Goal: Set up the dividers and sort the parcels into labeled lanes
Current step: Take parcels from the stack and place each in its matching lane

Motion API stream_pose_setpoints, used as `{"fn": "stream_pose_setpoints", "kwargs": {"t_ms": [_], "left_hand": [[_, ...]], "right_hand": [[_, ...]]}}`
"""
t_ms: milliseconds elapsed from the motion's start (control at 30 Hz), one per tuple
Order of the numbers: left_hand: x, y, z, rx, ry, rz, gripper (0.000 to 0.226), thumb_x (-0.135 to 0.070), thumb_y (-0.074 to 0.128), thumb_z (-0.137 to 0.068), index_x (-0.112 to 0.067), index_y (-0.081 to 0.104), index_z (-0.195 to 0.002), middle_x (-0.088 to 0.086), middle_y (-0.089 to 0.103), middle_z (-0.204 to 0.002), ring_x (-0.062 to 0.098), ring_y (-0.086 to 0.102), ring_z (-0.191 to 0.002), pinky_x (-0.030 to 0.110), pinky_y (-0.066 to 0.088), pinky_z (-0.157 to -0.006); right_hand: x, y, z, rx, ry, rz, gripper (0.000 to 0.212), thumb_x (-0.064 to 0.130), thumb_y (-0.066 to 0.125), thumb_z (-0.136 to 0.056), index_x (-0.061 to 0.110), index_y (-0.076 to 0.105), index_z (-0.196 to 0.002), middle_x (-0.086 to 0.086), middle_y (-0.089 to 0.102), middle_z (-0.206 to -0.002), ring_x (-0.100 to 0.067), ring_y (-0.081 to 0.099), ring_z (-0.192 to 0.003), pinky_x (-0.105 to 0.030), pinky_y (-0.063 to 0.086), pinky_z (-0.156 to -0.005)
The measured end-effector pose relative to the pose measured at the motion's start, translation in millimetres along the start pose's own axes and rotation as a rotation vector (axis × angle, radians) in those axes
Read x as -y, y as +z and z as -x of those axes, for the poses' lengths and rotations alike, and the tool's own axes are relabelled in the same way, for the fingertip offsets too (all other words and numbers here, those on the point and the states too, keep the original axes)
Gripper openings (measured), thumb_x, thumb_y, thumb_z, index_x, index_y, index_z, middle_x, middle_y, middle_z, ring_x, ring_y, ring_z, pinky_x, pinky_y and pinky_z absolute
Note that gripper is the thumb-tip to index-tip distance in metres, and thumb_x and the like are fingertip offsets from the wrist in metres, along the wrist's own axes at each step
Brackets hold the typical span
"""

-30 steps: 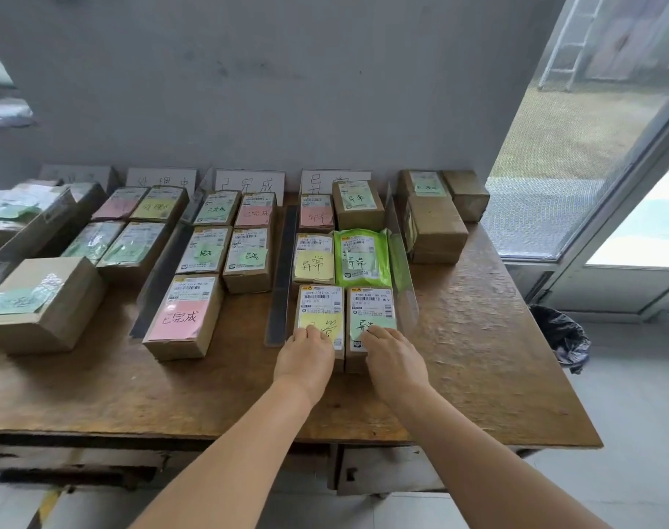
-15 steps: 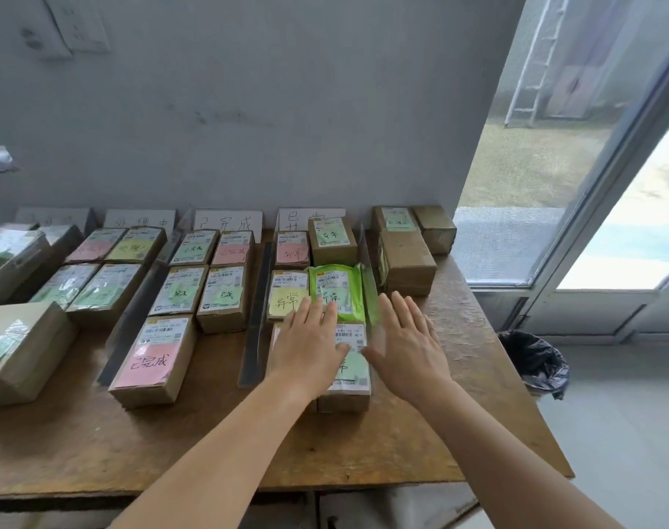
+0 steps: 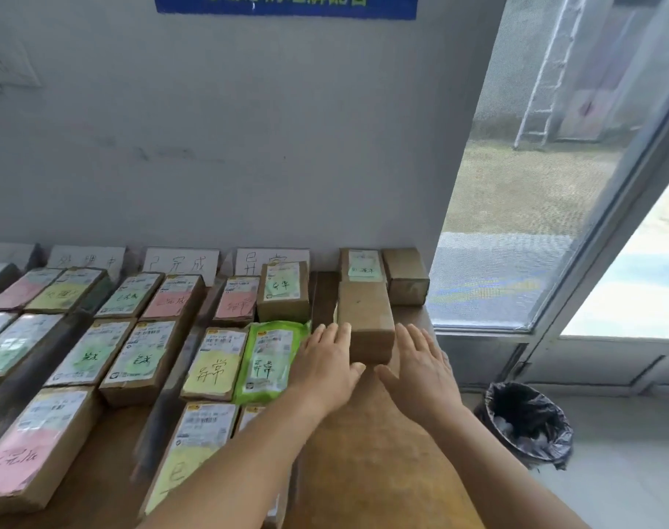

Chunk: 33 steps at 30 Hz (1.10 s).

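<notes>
A plain brown parcel (image 3: 367,318) lies at the table's right end, outside the lanes. My left hand (image 3: 325,362) is at its left near corner and my right hand (image 3: 420,366) at its right near corner, fingers spread, thumbs in front of it. Whether they touch it is unclear. Behind it sit a parcel with a green note (image 3: 362,266) and another brown box (image 3: 405,276). Left of my hands, a green bag parcel (image 3: 270,360) and yellow-noted parcel (image 3: 214,364) lie in the rightmost lane, edged by a dark divider strip (image 3: 165,406). White lane labels (image 3: 180,261) lean on the wall.
The wooden table (image 3: 363,452) ends just right of my right hand. Several labelled parcels fill the lanes to the left. A bin with a black bag (image 3: 523,421) stands on the floor at the right, below a glass door (image 3: 554,185).
Both hands left the two near parcels in the rightmost lane and moved right and away, to either side of the plain brown parcel. The view has swung up and right.
</notes>
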State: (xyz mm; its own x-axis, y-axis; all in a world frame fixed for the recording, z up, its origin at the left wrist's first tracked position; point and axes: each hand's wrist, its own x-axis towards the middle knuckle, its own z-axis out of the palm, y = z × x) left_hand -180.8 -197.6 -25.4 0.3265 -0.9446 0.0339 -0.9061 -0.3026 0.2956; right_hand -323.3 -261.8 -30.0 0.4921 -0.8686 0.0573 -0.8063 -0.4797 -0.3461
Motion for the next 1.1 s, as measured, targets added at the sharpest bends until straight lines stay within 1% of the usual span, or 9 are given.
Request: {"fn": "stream_pose_setpoints", "kwargs": {"t_ms": [133,300,433,633,800,867,933,1033,1100], "left_hand": [[-13,20,-37,0.067,-0.101,0.039,0.071,-0.045,0.046,-0.095,-0.018,0.013,-0.151,0.004,0.015,-0.158,0.023,0.013,-0.144,0.037,0.016,-0.115],[-19,39,-68,0.134,-0.34,0.122,0.074,-0.047,0.048,-0.093,-0.024,0.008,-0.151,0.01,0.005,-0.159,0.031,0.019,-0.141,0.04,0.024,-0.11],[-18,50,-85,0.145,-0.435,0.254,0.078,-0.042,0.051,-0.092,-0.024,0.004,-0.151,0.012,0.021,-0.153,0.031,0.032,-0.135,0.042,0.032,-0.106],[-20,57,-85,0.002,-0.398,0.432,0.078,-0.025,0.058,-0.089,-0.021,0.011,-0.15,0.009,0.036,-0.143,0.026,0.04,-0.129,0.036,0.035,-0.104],[-33,54,-76,-0.166,-0.264,0.497,0.067,-0.014,0.052,-0.085,-0.024,0.026,-0.146,0.0,0.04,-0.141,0.019,0.037,-0.13,0.038,0.036,-0.107],[-37,52,-75,-0.189,-0.205,0.507,0.064,-0.009,0.047,-0.085,-0.024,0.031,-0.144,-0.001,0.046,-0.137,0.018,0.04,-0.127,0.037,0.037,-0.106],[-41,50,-73,-0.183,-0.133,0.516,0.063,-0.005,0.044,-0.084,-0.026,0.034,-0.143,-0.004,0.053,-0.128,0.015,0.044,-0.12,0.032,0.038,-0.103],[-47,50,-76,-0.181,-0.09,0.541,0.058,-0.005,0.044,-0.088,-0.026,0.038,-0.142,-0.008,0.057,-0.12,0.011,0.041,-0.12,0.025,0.035,-0.1],[-47,51,-80,-0.195,-0.162,0.585,0.052,-0.012,0.047,-0.093,-0.024,0.037,-0.143,-0.002,0.053,-0.127,0.015,0.042,-0.122,0.027,0.036,-0.099]], "right_hand": [[-25,8,-34,0.076,-0.012,-0.008,0.075,0.049,0.045,-0.095,0.018,0.008,-0.152,0.0,0.009,-0.159,-0.017,0.002,-0.146,-0.034,0.011,-0.116],[-38,26,-69,0.143,-0.049,-0.013,0.073,0.048,0.043,-0.096,0.016,0.008,-0.152,-0.001,0.008,-0.16,-0.016,0.004,-0.146,-0.032,0.011,-0.117],[-38,39,-90,0.177,-0.089,-0.104,0.07,0.041,0.045,-0.096,0.018,0.011,-0.152,0.001,0.007,-0.16,-0.016,0.005,-0.146,-0.032,0.013,-0.116],[-38,48,-97,0.193,0.0,-0.298,0.071,0.042,0.052,-0.091,0.012,0.021,-0.148,-0.001,0.007,-0.158,-0.024,0.03,-0.136,-0.035,0.035,-0.102],[-46,38,-94,0.15,0.114,-0.43,0.05,0.047,0.051,-0.09,0.015,0.042,-0.128,-0.007,0.032,-0.141,-0.026,0.046,-0.12,-0.035,0.039,-0.094],[-51,32,-94,0.175,0.173,-0.44,0.046,0.052,0.046,-0.091,0.016,0.049,-0.12,-0.009,0.043,-0.133,-0.027,0.045,-0.119,-0.035,0.036,-0.094],[-55,28,-95,0.179,0.203,-0.439,0.045,0.055,0.039,-0.09,0.015,0.054,-0.103,-0.012,0.057,-0.117,-0.03,0.049,-0.111,-0.037,0.038,-0.09],[-56,22,-94,0.159,0.251,-0.491,0.053,0.06,0.037,-0.086,0.015,0.056,-0.107,-0.008,0.065,-0.104,-0.028,0.057,-0.1,-0.035,0.041,-0.077],[-58,23,-95,0.136,0.281,-0.477,0.048,0.056,0.038,-0.087,0.016,0.056,-0.106,-0.006,0.066,-0.102,-0.026,0.06,-0.095,-0.034,0.042,-0.075]]}}
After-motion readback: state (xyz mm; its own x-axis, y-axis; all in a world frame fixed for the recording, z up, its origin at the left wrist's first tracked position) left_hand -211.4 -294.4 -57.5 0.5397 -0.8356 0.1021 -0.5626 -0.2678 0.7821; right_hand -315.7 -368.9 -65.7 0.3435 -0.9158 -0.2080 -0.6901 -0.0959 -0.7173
